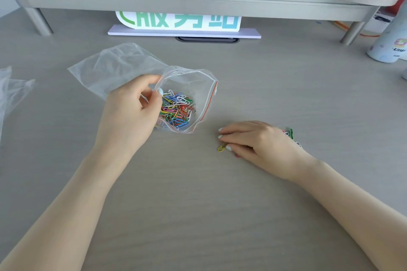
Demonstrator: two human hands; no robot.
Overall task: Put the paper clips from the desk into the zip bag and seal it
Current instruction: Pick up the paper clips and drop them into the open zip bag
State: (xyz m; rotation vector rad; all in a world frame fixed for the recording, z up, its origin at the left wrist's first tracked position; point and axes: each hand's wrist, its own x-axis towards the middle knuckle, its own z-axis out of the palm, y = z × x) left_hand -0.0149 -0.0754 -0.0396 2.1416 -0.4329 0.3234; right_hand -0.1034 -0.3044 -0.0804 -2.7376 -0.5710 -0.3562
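Note:
A clear zip bag with a red seal line lies on the grey desk, its mouth facing right and held wide. My left hand pinches the upper lip of that mouth. Inside lies a heap of coloured paper clips. My right hand rests flat on the desk to the right of the bag, palm down, fingers together, covering loose clips. A yellow clip pokes out at its fingertips, and green and white clips show behind its back.
A grey monitor shelf spans the back, with a green-lettered sign beneath it. A white bottle stands at the far right. Another piece of clear plastic lies at the left edge.

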